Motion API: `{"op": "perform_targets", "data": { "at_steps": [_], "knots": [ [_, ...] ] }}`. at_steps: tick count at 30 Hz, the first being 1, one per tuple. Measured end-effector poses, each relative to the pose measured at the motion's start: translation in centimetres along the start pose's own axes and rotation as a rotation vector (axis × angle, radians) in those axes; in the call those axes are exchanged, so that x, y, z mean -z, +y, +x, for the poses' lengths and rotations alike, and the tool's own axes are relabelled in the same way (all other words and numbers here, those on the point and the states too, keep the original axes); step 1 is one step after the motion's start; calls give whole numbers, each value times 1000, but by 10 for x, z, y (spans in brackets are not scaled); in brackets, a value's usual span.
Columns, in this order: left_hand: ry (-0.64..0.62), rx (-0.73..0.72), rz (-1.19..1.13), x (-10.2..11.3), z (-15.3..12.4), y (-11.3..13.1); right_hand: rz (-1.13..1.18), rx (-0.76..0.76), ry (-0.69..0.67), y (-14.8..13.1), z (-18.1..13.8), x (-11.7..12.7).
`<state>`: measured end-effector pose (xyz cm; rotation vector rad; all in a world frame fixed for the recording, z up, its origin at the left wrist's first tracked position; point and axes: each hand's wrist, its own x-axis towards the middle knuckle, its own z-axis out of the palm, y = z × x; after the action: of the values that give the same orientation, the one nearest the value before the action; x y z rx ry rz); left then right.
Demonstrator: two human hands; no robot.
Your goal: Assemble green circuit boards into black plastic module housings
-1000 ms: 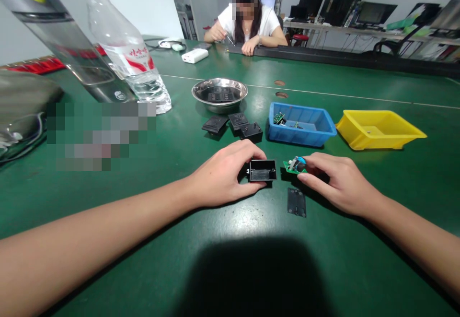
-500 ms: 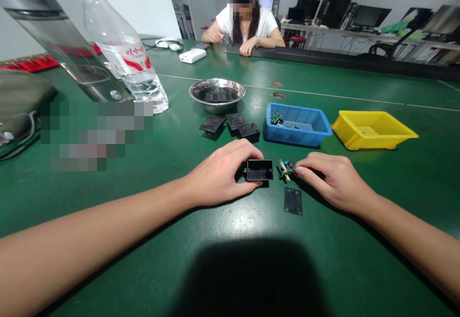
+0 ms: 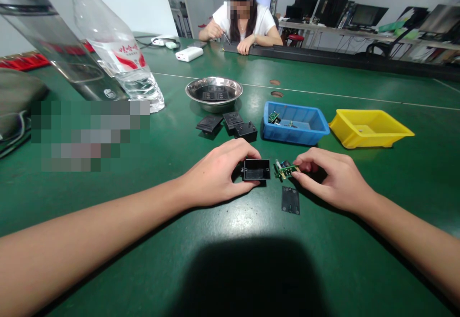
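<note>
Thumb and fingers of my left hand (image 3: 224, 170) grip a small black plastic case (image 3: 256, 170) whose open side faces me. To its right, my right hand (image 3: 330, 175) pinches a green circuit board (image 3: 288, 170) with small parts standing on it. A narrow gap separates the board from the case. Below the board, a flat black cover plate (image 3: 290, 200) lies on the green table (image 3: 230, 269). Several black plastic cases (image 3: 246, 131) rest beyond my left hand.
Behind the black cases stands a metal bowl (image 3: 214, 106) with black covers in it. A blue bin (image 3: 296, 135) holds circuit boards; beside it is a yellow bin (image 3: 372, 139). Bottles (image 3: 125, 60) stand at left. Across the table sits a person (image 3: 242, 22) with a thin tool.
The circuit board has turned in my right hand, so more of its green face shows. My left hand keeps its hold on the case. The whole view has shifted slightly.
</note>
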<state>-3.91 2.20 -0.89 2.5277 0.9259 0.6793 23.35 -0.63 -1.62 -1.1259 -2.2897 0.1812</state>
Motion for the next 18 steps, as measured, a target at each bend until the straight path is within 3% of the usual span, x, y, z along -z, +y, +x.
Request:
{"op": "perform_targets", "data": {
  "at_steps": [18],
  "knots": [
    [64, -23, -15, 0, 0, 1, -22, -97, 87, 2, 2, -1]
  ]
}}
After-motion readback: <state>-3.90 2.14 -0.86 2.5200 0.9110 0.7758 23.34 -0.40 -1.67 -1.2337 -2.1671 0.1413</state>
